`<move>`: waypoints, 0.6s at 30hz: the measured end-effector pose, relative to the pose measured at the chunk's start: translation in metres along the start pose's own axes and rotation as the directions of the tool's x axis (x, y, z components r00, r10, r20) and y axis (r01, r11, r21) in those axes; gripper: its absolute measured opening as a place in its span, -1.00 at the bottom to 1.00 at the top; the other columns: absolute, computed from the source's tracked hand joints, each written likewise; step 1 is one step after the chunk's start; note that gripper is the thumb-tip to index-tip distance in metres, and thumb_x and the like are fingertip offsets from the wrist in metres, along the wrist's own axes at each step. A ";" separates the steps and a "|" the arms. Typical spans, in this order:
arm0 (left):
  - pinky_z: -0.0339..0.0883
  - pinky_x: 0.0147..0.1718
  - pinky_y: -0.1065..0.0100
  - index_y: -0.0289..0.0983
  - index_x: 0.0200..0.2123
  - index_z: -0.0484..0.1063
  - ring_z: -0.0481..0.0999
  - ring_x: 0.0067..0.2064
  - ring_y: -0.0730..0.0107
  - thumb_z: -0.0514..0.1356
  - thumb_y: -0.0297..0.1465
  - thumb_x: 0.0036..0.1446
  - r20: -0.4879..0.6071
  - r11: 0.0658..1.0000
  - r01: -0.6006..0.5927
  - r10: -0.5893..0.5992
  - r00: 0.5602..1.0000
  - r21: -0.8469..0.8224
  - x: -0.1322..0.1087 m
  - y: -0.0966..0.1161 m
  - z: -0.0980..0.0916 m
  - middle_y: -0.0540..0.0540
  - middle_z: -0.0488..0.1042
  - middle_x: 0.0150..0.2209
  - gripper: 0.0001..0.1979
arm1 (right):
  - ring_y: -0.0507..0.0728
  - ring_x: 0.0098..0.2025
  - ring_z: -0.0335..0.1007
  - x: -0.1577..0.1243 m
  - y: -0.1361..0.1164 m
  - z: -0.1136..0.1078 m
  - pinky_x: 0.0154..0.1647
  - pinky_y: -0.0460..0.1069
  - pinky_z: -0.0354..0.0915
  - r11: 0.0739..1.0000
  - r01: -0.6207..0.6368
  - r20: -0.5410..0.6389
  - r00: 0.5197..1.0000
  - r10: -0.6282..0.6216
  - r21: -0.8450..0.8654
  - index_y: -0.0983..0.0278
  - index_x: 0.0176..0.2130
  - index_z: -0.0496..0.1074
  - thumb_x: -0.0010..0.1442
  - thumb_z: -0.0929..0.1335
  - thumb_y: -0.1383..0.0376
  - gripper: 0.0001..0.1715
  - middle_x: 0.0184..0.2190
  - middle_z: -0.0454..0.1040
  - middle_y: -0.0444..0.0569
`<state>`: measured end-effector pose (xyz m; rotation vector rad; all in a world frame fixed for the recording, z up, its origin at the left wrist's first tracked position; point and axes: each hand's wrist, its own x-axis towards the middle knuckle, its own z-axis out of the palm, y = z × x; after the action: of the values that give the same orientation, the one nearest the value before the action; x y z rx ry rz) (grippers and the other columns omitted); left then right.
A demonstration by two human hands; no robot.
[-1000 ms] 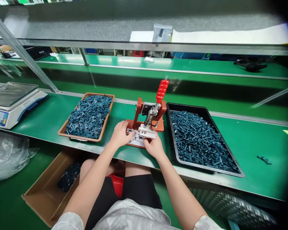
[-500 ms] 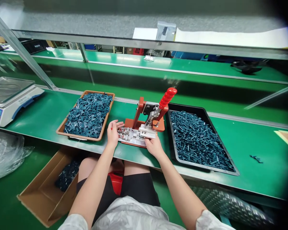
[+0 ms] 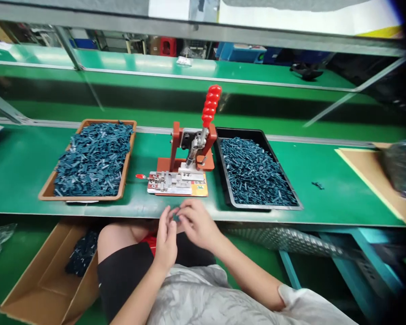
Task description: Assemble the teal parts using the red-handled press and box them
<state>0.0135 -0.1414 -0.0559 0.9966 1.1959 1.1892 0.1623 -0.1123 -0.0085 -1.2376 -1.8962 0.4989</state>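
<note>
My left hand [image 3: 166, 237] and my right hand [image 3: 196, 223] meet just in front of the bench edge, above my lap. Between their fingertips they pinch a small dark teal plastic part [image 3: 176, 217]. Behind them on the green bench [image 3: 331, 198] stands an orange toggle press [image 3: 186, 158] with its red handle [image 3: 210, 104] raised and a metal fixture plate [image 3: 171, 183] at its foot. A brown tray [image 3: 128, 153] heaped with teal parts sits to the left of the press. A black tray [image 3: 223, 135] of similar parts sits to its right.
An open cardboard box [image 3: 43, 280] with some dark parts lies on the floor at my left knee. A cardboard sheet [image 3: 368, 176] and a dark plastic bag [image 3: 404, 167] are at the far right. One loose part [image 3: 317, 184] lies on the bench. A second green conveyor runs behind.
Both hands have left the fixture plate and drawn back toward my lap, now pinching a small part together. The view has shifted right, and the scale is out of sight.
</note>
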 end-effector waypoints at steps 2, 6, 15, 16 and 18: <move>0.48 0.15 0.14 -0.20 0.21 0.35 0.49 0.24 0.09 0.16 0.00 0.33 0.088 0.972 0.190 -0.179 0.980 -0.140 -0.012 -0.004 0.001 -0.29 0.43 0.25 -0.47 | 0.22 -0.07 0.41 -0.006 -0.013 0.007 -0.05 0.15 0.42 1.000 0.028 0.145 0.989 -0.027 -0.007 0.20 -0.14 0.51 0.36 0.29 0.40 -0.79 -0.10 0.47 0.06; 0.59 -0.14 0.21 -0.27 -0.03 0.43 0.68 -0.09 0.17 0.26 -0.02 0.25 0.070 0.934 0.261 -0.252 0.965 -0.245 -0.006 -0.007 -0.032 -0.31 0.58 0.05 -0.54 | 0.24 -0.02 0.46 -0.005 -0.004 -0.030 -0.05 0.15 0.46 0.998 0.040 0.102 0.994 -0.034 -0.057 0.16 0.08 0.48 0.37 0.29 0.37 -0.66 -0.05 0.51 0.08; 0.29 0.29 -0.14 -0.30 0.07 0.43 0.43 0.29 -0.15 0.27 -0.21 0.18 -0.649 0.732 0.393 0.088 0.756 0.557 0.005 -0.025 -0.265 -0.41 0.49 0.18 -0.55 | 0.11 -0.65 0.27 0.004 0.165 -0.162 -0.55 0.07 0.14 0.602 -0.554 -0.021 0.746 0.666 -0.575 0.06 -0.54 0.50 -0.07 0.56 0.29 -0.79 -0.54 0.51 0.03; 0.19 0.35 -0.18 -0.33 0.10 0.42 0.34 0.36 -0.20 0.26 -0.25 0.17 -0.653 0.673 0.425 0.116 0.748 0.606 0.004 -0.021 -0.275 -0.45 0.43 0.24 -0.53 | 0.08 -0.68 0.22 0.001 0.174 -0.162 -0.55 0.07 0.13 0.563 -0.577 -0.025 0.711 0.703 -0.592 0.05 -0.57 0.49 -0.06 0.56 0.29 -0.77 -0.57 0.48 0.02; 0.12 0.38 -0.20 -0.37 0.14 0.41 0.29 0.38 -0.20 0.20 -0.26 0.22 -0.582 0.608 0.352 0.230 0.780 0.711 0.005 -0.003 -0.275 -0.46 0.38 0.27 -0.53 | 0.06 -0.72 0.13 -0.005 0.184 -0.158 -0.56 0.07 0.09 0.553 -0.595 -0.057 0.709 0.703 -0.583 0.04 -0.61 0.47 -0.07 0.56 0.28 -0.75 -0.62 0.43 0.01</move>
<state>-0.2587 -0.1483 -0.0953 1.2006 2.4528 0.9170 0.3943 -0.0501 -0.0415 -2.4322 -1.7215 0.4389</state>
